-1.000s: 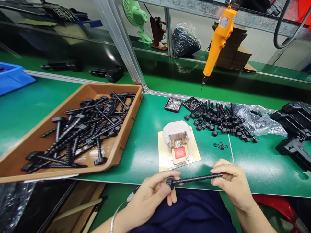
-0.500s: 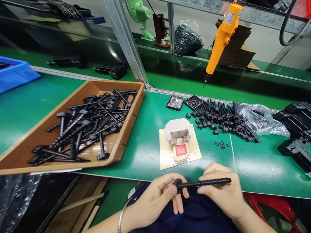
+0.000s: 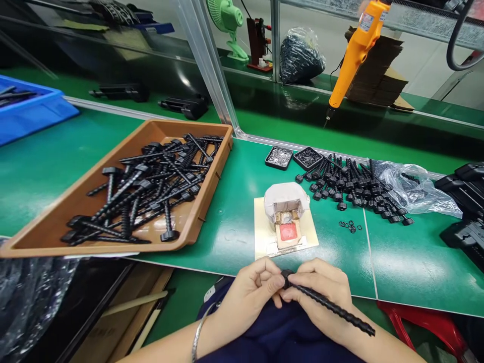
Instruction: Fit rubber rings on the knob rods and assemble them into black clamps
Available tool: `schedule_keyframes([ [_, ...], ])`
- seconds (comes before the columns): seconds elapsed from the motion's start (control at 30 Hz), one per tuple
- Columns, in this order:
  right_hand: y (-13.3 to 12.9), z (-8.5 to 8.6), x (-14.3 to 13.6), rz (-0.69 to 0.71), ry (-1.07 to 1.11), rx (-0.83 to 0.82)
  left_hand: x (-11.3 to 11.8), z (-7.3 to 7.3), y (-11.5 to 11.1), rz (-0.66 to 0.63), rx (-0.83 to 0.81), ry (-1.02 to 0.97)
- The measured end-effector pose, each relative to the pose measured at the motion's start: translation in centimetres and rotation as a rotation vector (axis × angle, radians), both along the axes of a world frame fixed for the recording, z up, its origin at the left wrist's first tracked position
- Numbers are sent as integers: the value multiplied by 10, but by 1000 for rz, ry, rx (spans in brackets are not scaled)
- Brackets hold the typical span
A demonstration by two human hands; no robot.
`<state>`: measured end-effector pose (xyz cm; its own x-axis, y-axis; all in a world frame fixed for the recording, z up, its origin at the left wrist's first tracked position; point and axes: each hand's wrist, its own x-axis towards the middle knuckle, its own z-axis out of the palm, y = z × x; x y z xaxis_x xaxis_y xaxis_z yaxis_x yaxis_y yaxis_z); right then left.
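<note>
Between both hands, low in front of my body, is a black threaded rod with a knob head [image 3: 330,304]. My left hand [image 3: 257,285] pinches the knob between thumb and fingers. My right hand [image 3: 321,290] grips the rod close to the knob, so its threaded end points down to the right. Just beyond the hands stands a white block fixture [image 3: 283,197] with a red pad, on a pale yellow board [image 3: 260,237]. Several small black O-rings [image 3: 351,227] lie on the green bench to the right of the fixture.
A brown tray [image 3: 192,217] of knobbed rods fills the left side. More rods [image 3: 351,186] are heaped at the back right beside a clear plastic bag [image 3: 419,189]. Two small dishes [image 3: 279,157] hold tiny parts. An orange electric screwdriver [image 3: 353,55] hangs above.
My right hand has slid along the rod to near the knob. The rod has swung from nearly level to sloping down right, and the hands are closer together. The camera view has shifted slightly.
</note>
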<state>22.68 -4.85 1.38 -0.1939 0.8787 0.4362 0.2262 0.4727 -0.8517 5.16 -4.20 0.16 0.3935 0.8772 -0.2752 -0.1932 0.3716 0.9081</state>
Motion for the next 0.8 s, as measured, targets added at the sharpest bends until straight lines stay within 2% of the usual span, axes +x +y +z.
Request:
schedule_keyframes([
  [0.13, -2, -3, 3, -26, -160, 230, 0, -1, 0, 37, 4, 18],
  [0.2, -4, -1, 6, 25, -198, 251, -1, -1, 0, 65, 63, 56],
  [0.27, -5, 1, 9, 101, -170, 202, -4, 1, 0, 85, 177, 135],
  [0.37, -4, 2, 12, 134, 1, -25, -10, 5, 2, 58, 402, 301],
  [0.43, 0, 1, 13, 128, 141, -306, -12, 8, 3, 14, 549, 393],
  [0.53, 11, 0, 12, 240, 265, -824, -13, 9, 2, -88, 738, 462],
  [0.6, 18, 0, 10, 307, 302, -1035, -13, 8, 1, -142, 829, 473],
  [0.67, 21, 1, 7, 345, 344, -1102, -12, 5, -1, -154, 880, 467],
  [0.8, 17, 1, 5, 391, 360, -1097, -11, 4, -2, -211, 865, 432],
])
